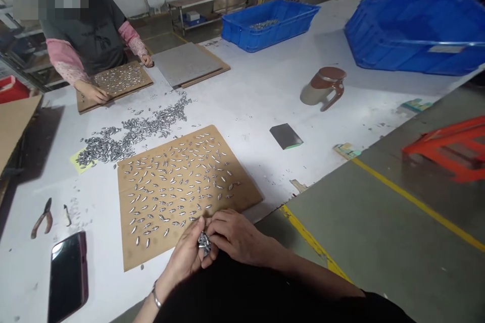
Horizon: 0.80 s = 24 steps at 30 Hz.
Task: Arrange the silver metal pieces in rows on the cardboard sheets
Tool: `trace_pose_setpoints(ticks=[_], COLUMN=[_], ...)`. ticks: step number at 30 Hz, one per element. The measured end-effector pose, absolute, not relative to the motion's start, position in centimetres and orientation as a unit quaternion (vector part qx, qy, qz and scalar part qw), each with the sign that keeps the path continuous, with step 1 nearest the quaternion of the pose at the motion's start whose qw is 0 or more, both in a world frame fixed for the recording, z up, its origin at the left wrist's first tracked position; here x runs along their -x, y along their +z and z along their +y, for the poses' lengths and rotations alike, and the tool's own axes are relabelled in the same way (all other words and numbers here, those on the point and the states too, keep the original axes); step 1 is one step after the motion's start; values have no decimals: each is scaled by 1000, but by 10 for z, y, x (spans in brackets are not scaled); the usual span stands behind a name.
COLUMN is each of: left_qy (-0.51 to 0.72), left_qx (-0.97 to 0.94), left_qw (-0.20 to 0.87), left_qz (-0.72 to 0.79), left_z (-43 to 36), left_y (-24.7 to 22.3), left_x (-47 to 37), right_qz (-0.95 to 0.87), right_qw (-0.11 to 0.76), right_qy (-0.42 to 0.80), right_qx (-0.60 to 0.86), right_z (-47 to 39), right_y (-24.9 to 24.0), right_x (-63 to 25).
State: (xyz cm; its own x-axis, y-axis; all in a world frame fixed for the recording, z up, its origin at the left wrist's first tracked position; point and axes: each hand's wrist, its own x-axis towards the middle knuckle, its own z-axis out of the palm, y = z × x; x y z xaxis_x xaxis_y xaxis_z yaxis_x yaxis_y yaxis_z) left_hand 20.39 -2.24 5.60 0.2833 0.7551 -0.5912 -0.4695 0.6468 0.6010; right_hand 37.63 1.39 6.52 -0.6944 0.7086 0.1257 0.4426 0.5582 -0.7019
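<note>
At the near edge of a brown cardboard sheet [151,255], my left hand [185,252] is closed around a handful of small silver spindle-shaped metal pieces [204,243]. Beside it, my right hand [237,237] has its fingers curled in against the left fingers; whatever is between its fingertips is hidden. Many of the same metal pieces [173,196] lie spread over the sheet, spaced apart in rough rows. Beyond the sheet, a long loose heap of metal pieces [109,149] rests on the white tabletop [242,91].
Pliers [42,219] and a phone [68,275] lie at left. A dark block [286,136] and a brown mug [326,86] stand right. Blue bins [273,25] sit farther back. Across the table, a person's hand [94,93] touches another piece-covered board [121,81]. An orange stool [450,149] is on the floor.
</note>
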Motion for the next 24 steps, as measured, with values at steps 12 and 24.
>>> trace_pose_setpoints(ticks=[12, 24], left_qy=[389, 396], left_qx=[-164, -174], left_qw=[783, 763], left_qz=[458, 480], left_z=[-24, -28], left_y=[63, 60], left_x=[-193, -185], right_qz=[-823, -818], right_qw=[145, 76], right_qy=[252, 138], right_qx=[488, 554], right_z=[62, 78], right_y=[68, 38], right_x=[-386, -366])
